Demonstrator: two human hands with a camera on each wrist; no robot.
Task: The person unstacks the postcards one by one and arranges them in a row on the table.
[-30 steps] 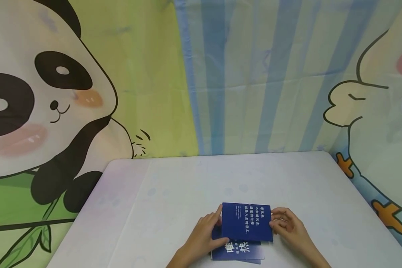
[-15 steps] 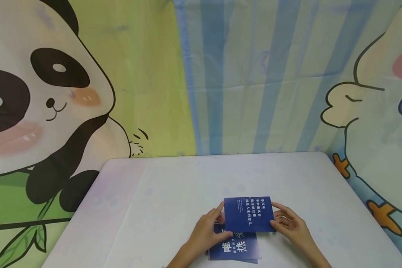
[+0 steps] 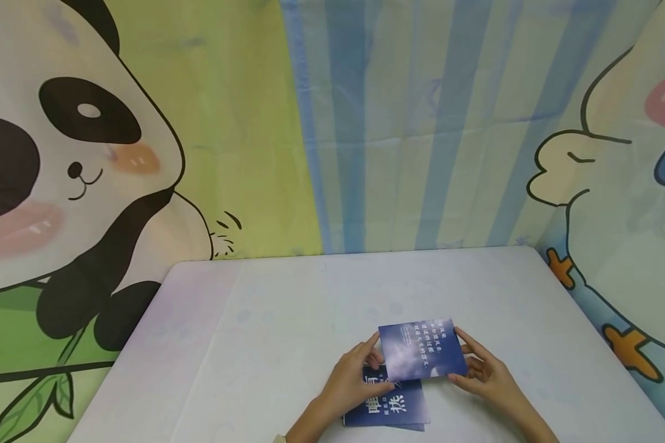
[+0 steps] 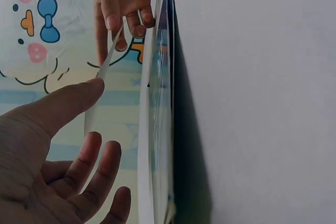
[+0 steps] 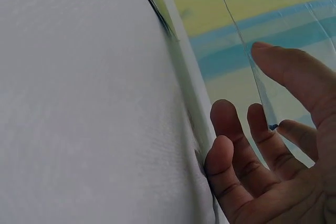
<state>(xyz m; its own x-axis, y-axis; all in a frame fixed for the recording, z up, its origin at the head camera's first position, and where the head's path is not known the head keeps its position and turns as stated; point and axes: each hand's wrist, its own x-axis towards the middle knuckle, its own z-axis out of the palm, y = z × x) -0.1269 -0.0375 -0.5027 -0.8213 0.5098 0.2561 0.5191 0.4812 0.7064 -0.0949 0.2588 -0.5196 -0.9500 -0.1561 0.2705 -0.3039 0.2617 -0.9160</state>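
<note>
A blue card [image 3: 415, 354] with white Chinese lettering is held up between both hands, tilted, with a pale sheen across its face. My left hand [image 3: 351, 375] pinches its left side, thumb along the near edge and a finger at the far corner. On the opposite side, my right hand [image 3: 490, 375] holds the right corners between thumb and fingers. Edge-on, the card [image 4: 94, 100] looks like a thin pale sheet in the left wrist view. Below it lies a small stack of similar blue cards [image 3: 404, 412], partly covered by the raised card and my left hand.
The stack rests on a white table [image 3: 288, 320] with a faint print. Behind the table hangs a green and blue striped curtain [image 3: 388, 123]. Cartoon figures, a panda [image 3: 11, 258] on the left and a white character [image 3: 632, 246] on the right, flank it.
The held card has lifted away from the stack, moved slightly right, and tilted so light glints on it. Both hands have moved with it, and more of the stack shows beneath.
</note>
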